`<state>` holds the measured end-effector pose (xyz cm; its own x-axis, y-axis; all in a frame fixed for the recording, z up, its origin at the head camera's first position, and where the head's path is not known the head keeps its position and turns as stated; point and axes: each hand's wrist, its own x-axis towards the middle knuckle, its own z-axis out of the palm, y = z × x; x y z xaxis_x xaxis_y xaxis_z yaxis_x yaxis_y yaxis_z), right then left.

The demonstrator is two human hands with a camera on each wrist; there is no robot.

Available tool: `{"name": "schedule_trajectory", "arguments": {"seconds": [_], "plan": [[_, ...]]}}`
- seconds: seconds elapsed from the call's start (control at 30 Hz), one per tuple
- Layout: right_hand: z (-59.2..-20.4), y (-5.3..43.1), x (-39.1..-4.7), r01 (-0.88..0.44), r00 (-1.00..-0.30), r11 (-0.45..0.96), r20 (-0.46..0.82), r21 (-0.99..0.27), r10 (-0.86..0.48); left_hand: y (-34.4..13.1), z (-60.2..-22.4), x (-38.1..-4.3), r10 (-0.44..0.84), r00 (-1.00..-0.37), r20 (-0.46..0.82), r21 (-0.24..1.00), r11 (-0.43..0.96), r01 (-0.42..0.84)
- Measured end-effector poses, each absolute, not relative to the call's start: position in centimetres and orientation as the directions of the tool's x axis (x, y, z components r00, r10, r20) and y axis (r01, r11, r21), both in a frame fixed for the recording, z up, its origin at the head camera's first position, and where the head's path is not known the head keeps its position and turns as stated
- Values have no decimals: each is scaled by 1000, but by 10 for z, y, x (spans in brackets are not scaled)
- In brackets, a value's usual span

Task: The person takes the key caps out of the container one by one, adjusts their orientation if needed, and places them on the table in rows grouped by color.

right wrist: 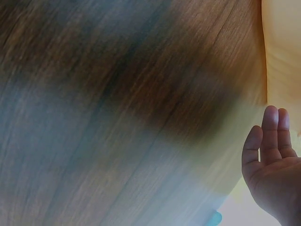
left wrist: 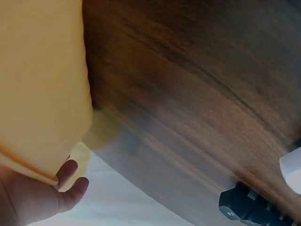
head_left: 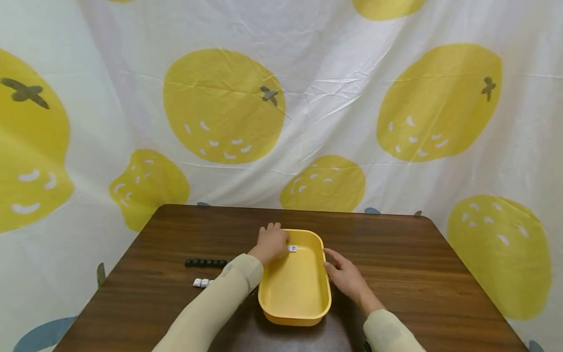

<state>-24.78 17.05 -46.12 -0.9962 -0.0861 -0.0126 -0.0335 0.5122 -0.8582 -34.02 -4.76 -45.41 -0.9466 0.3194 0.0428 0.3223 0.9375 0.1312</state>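
A yellow rectangular plastic tray point(head_left: 294, 288) with rounded corners sits on the table. At its far left corner my left hand point(head_left: 271, 242) grips the rim, part of the hand inside and fingertips beyond the edge. The left wrist view shows that hand point(left wrist: 37, 197) at the tray's rim point(left wrist: 33, 169). Against the tray's right side, my right hand point(head_left: 347, 277) rests with extended fingers. These fingers point(right wrist: 270, 132) look nearly straight in the right wrist view. A small white label or piece with dark print point(head_left: 292, 248) lies inside the tray near my left hand.
Left of the tray stand a row of black keycaps point(head_left: 204, 263) and a row of white keycaps point(head_left: 202, 282), both partly hidden by my left sleeve point(head_left: 220, 298). A lemon-print curtain point(head_left: 316, 127) hangs behind the brown wooden table point(head_left: 387, 234).
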Motion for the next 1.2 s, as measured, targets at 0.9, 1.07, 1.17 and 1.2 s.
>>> {"name": "schedule_trajectory", "arguments": {"seconds": [0.9,1.07,1.17,1.2], "plan": [[-460,170,-249,-38,-997,540,-7,-841,-82,-41,-454,-335,368,-929,32,-85,928,364],[-461,171,-249,-27,-997,536,-18,-844,-79,-44,-450,-334,372,-926,56,15,927,374],[-461,171,-248,-30,-997,539,-17,-842,-81,-46,-447,-334,384,-917,111,74,916,393],[-461,172,-248,-31,-997,541,-16,-840,-82,-47,-446,-334,393,-909,137,84,910,406]]}}
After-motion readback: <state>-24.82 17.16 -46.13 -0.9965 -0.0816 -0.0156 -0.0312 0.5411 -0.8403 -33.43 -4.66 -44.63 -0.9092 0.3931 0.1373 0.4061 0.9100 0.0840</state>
